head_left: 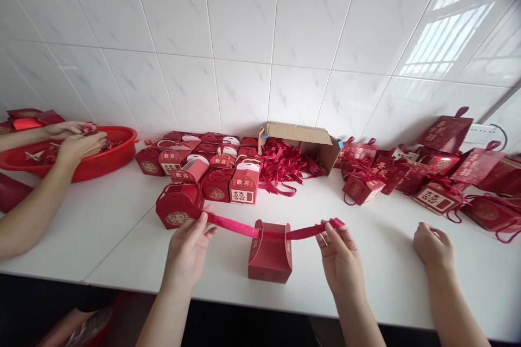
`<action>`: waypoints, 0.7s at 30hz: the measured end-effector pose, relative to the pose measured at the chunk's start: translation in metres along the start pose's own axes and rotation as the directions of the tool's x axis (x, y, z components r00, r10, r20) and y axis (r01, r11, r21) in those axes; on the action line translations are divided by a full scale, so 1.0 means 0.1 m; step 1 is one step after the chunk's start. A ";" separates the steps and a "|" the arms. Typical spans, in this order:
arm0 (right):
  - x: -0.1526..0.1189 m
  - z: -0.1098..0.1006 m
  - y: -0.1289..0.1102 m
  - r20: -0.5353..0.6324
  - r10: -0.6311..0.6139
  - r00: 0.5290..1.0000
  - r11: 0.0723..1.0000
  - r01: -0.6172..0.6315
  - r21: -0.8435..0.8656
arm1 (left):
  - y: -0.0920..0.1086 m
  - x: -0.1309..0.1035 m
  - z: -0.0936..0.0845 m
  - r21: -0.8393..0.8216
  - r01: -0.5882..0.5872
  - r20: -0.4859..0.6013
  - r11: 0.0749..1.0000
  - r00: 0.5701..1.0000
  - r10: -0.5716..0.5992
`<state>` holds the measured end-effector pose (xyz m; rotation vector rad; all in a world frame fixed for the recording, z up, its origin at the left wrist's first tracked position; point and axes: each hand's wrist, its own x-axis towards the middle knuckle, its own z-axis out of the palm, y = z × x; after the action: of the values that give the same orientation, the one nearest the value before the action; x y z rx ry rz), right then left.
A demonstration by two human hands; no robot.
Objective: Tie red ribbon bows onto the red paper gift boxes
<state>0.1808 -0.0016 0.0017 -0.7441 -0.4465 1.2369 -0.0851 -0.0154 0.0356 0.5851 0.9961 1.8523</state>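
A small red gift box (270,260) stands upright near the table's front edge, its two side flaps raised. A crimson ribbon (233,225) passes through the flaps and stretches out to both sides. At its left end, my left hand (189,252) pinches the ribbon between thumb and fingers. My right hand (340,255) grips the other end, fingertips closed on it. Neither hand touches the box itself. Just behind my left hand sits a red box with a round gold print (177,206).
Rows of red boxes (217,179) stand behind, beside a cardboard carton (299,133) spilling ribbons (280,165). Finished-looking boxes with ribbons (363,188) crowd the right. Another person's hands work over a red basin (126,146) at left; another person's fist (433,246) rests at right.
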 end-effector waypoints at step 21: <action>0.09 0.97 -0.60 0.610 -0.200 0.767 0.871 0.424 -0.248 | 0.38 -0.07 1.07 0.220 -0.402 0.619 0.889 0.762 0.192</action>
<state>0.1589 0.0241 0.1104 -0.5654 -1.2892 1.0379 -0.0222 0.0109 0.1273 1.5118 0.8260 1.5945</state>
